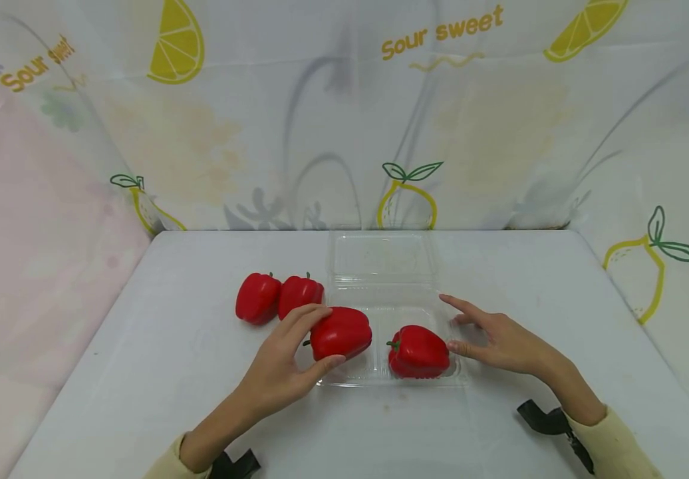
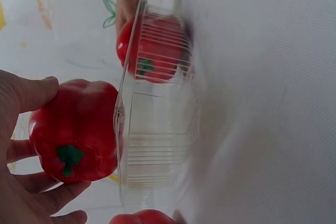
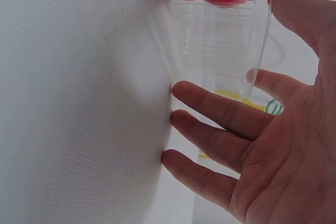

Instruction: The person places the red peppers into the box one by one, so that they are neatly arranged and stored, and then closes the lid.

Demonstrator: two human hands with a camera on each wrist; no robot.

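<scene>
A red bell pepper (image 1: 341, 332) with a green stem is gripped between the thumb and fingers of my left hand (image 1: 284, 366), over the left part of a clear plastic clamshell box (image 1: 380, 316). In the left wrist view this pepper (image 2: 79, 124) is level with the box's rim. Inside the box, at its right side, lies a second red bell pepper (image 1: 419, 352). My right hand (image 1: 506, 342) is at the box's right edge with fingers spread. In the right wrist view its thumb and index finger are by the rim, while the other fingertips (image 3: 181, 88) reach down beside the wall.
Two more red bell peppers, one on the left (image 1: 257, 299) and one beside it (image 1: 300, 295), sit on the white table (image 1: 159, 372) left of the box. The box's lid (image 1: 380, 256) lies folded back toward the printed cloth backdrop (image 1: 320, 133).
</scene>
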